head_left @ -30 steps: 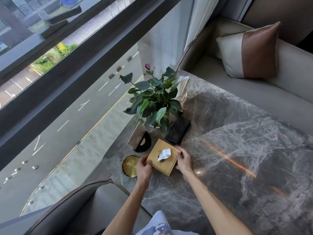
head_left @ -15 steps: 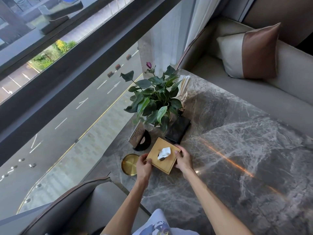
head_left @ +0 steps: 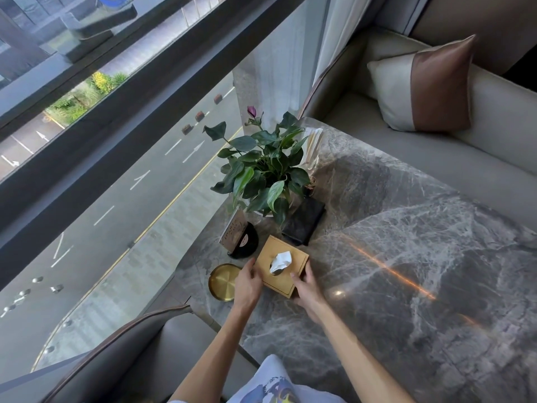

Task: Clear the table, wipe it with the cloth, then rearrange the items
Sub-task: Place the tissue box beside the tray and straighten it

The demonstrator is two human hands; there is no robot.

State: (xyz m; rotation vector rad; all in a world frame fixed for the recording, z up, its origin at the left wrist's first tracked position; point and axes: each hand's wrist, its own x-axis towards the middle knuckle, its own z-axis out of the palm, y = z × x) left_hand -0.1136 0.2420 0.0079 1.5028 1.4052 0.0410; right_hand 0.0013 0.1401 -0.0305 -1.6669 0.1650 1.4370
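Both hands clamp the wooden tissue box (head_left: 279, 247) from opposite sides. The left hand (head_left: 247, 286) curls its fingers against the box's 9 o'clock edge. The right hand (head_left: 308, 289) holds the 4 o'clock corner with its thumb on the lid. The box appears to rest on the marble table (head_left: 406, 257), near its window edge, with a white tissue (head_left: 280, 261) poking from the top.

A gold dish (head_left: 222, 282) lies at the box's 8 o'clock, a sign stand (head_left: 241, 238) at 11, a black folder (head_left: 303, 223) at 1 and a potted plant (head_left: 261, 173) beyond at 12.

No cloth is in view and everything sits together, so this is probably either the clearing or the final arranging. The next move calls for a level two-handed lift that stays clear of the dish.
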